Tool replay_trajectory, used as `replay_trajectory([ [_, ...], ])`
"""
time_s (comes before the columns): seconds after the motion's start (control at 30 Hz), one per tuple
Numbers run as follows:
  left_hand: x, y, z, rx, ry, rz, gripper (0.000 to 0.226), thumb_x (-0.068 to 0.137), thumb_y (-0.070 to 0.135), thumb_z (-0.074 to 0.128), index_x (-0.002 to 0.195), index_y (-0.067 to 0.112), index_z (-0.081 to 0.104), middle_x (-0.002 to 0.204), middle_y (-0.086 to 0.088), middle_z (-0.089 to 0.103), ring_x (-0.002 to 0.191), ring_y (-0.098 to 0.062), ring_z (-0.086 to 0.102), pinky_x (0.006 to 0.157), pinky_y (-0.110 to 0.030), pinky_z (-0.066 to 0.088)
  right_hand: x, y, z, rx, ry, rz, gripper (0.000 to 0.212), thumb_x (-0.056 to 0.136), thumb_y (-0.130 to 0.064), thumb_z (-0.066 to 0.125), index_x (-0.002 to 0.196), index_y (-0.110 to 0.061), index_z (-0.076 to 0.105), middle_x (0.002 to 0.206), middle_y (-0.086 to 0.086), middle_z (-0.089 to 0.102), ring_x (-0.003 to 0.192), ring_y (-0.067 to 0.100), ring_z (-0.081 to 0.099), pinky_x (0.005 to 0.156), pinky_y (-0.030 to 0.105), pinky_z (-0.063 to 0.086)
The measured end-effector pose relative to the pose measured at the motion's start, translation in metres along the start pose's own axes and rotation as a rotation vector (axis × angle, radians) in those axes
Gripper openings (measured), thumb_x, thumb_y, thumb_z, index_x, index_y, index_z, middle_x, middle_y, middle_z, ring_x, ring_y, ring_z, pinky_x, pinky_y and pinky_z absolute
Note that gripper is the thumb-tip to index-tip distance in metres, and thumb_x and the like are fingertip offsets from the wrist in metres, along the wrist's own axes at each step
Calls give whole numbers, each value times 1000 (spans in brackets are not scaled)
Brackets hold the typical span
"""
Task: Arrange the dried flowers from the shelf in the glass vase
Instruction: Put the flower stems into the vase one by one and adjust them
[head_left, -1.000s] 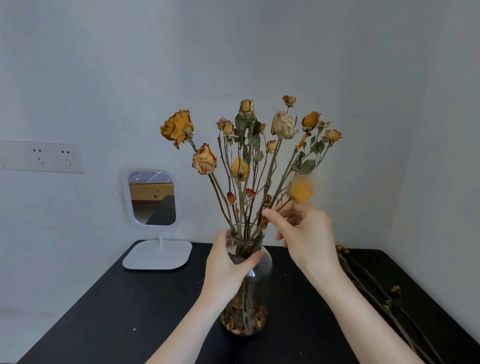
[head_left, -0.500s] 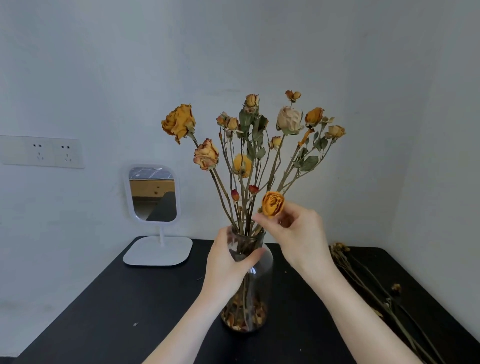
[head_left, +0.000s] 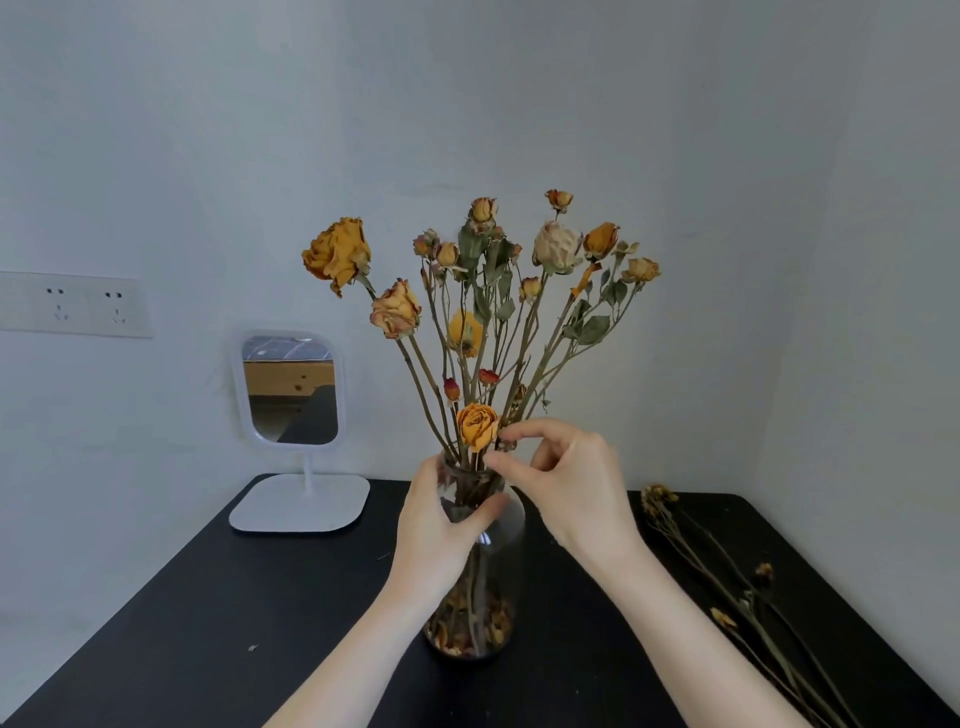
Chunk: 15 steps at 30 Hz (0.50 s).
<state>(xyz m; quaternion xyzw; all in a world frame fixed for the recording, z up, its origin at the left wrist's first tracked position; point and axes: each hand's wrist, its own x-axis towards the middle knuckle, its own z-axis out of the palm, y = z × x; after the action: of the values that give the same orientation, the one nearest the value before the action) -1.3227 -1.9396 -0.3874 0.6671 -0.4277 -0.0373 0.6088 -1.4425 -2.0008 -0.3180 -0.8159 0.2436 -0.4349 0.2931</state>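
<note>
The left hand grips the neck of the vase, thumb across the near side and fingers curled round the far side. The right hand comes in from 3 o'clock, its thumb and forefinger pinching the stems just above the vase mouth; which stem it holds I cannot tell. Its other fingers are loosely bent. A short orange rose sits low at the mouth, just beside those fingertips, at their 9 o'clock. The other flowers fan upward from the vase, toward 12 o'clock. The vase stands upright on the black bench, with dry petals in its base. Loose stems lie on the bench at the vase's 3 o'clock, well apart from it. A white mirror stands at 10 o'clock, near the wall.
</note>
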Motion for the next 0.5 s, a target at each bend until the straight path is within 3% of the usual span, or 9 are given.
replay_trajectory([
  [0.07, -6, 1, 1, 64, 108, -29, 67, 67, 46, 74, 125, 25, 48, 121, 9, 53, 117, -9, 47, 99, -34, 43, -6, 3, -14, -1, -2, 7, 15, 77, -37, 71, 89, -39, 63, 49, -7, 48, 48, -1, 50, 47, 11, 38],
  [0.13, -19, 4, 1, 108, 273, -52, 74, 65, 48, 74, 126, 18, 45, 119, 6, 45, 115, -9, 40, 97, -31, 39, -11, 11, -32, -21, -2, 32, 13, 78, -38, 69, 84, -44, 59, 52, -5, 50, 52, -1, 52, 48, 10, 41],
  [0.23, -52, 10, 9, 158, 349, 71, 55, 68, 47, 69, 108, 18, 48, 105, 8, 38, 103, -6, 34, 89, -28, 38, -19, 39, -62, -68, 18, 115, 9, 80, -38, 67, 87, -41, 61, 54, -6, 53, 54, -3, 54, 49, 8, 40],
  [0.37, -97, 14, 46, 205, 72, 189, 26, 73, 39, 68, 91, 27, 55, 94, 11, 41, 90, -3, 35, 78, -16, 35, -40, 99, -102, -217, 88, 278, 11, 82, -37, 67, 91, -31, 68, 56, -9, 56, 52, 3, 53, 50, 13, 33],
  [0.5, -111, 17, 97, 276, -276, 224, 12, 79, 32, 69, 82, 32, 57, 91, 18, 40, 92, -1, 32, 82, -7, 28, -67, 156, -142, -330, 88, 465, 17, 82, -30, 68, 94, -19, 69, 58, -2, 59, 57, 12, 57, 53, 22, 38],
])
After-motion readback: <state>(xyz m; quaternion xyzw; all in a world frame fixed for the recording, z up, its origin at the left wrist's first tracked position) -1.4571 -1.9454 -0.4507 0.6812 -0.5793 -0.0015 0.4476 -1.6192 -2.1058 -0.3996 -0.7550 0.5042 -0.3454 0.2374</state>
